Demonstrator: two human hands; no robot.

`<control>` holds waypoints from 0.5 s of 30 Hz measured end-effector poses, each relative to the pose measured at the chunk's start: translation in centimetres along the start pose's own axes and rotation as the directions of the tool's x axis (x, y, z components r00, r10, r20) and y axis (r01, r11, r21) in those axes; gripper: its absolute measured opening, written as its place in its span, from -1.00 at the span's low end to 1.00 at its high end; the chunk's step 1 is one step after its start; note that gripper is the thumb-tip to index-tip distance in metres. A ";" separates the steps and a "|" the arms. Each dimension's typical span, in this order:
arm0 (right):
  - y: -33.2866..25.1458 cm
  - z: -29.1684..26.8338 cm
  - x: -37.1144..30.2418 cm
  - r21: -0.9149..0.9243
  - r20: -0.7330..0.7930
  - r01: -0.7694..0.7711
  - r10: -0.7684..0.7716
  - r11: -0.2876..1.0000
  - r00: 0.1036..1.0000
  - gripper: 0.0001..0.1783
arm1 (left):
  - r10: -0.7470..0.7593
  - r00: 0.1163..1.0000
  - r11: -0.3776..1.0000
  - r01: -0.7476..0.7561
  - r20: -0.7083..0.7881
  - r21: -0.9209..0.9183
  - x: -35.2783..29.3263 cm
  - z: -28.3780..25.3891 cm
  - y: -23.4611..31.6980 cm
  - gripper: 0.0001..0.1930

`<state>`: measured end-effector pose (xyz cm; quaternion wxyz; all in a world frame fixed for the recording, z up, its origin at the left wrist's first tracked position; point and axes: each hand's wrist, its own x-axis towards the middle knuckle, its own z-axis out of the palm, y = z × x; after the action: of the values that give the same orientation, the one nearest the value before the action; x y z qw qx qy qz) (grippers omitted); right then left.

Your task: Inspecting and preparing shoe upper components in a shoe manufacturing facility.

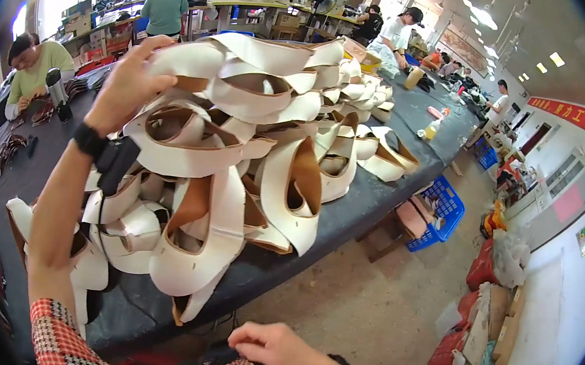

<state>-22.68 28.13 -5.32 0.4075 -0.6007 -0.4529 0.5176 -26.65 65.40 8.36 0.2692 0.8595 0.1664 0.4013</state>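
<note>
A tall pile of white leather shoe uppers (204, 146) with tan linings is stacked on the dark table in front of me. My left hand (127, 82) is at the top left of the pile, its thumb and fingers around the end of a white shoe upper (188, 61). That end looks slightly blurred. Low and close to my body, past the table's near edge, my right hand (277, 346) is loosely curled, with nothing visible in it. Below the left hand, more uppers hang over one another toward the near edge.
The dark table (439, 123) stretches away to the far right, with bottles (430, 130) on it. A blue basket (441, 214) and a wooden stool (389, 237) stand beside it. Red crates (445, 348) line the right wall. A co-worker (39, 74) sits at the left; others work farther back.
</note>
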 end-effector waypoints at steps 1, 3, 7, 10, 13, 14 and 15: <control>-0.1 -1.0 0.0 0.120 -0.069 0.046 -0.038 0.992 0.997 -0.83 | -0.009 1.000 0.999 0.009 -0.016 -0.038 -0.9 -0.4 1.5 -0.45; -1.9 -3.7 -0.1 0.296 -0.183 0.077 -0.022 0.952 0.983 -0.81 | 0.171 0.963 0.975 -0.135 -0.208 0.177 -2.8 0.2 3.4 -0.51; -5.7 -6.0 2.6 0.284 -0.305 0.254 -0.164 0.924 0.938 -0.81 | 0.248 0.967 0.743 -0.151 -0.059 0.652 -5.4 2.1 0.1 -0.54; -5.9 -7.2 5.1 0.192 -0.239 0.295 -0.247 0.936 0.939 -0.75 | 0.230 0.967 0.799 -0.124 -0.107 0.588 -8.0 2.2 -0.2 -0.54; -6.7 -7.1 7.3 0.157 -0.181 0.316 -0.288 0.936 0.940 -0.72 | 0.025 0.834 0.927 0.187 -0.551 0.325 -9.5 -2.5 2.3 -0.53; -7.3 -7.2 7.9 0.117 -0.138 0.314 -0.298 0.942 0.945 -0.63 | 0.134 0.801 0.919 0.120 -0.583 0.376 -10.1 -3.3 2.9 -0.52; -8.0 -6.9 8.9 0.114 -0.138 0.311 -0.295 0.943 0.945 -0.63 | 0.164 0.793 0.900 0.123 -0.587 0.418 -10.8 -3.5 4.8 -0.49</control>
<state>-16.31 38.67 1.05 0.5481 -0.5248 -0.4792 0.4410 -35.80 57.26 6.63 -0.0020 0.7238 0.3196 0.6115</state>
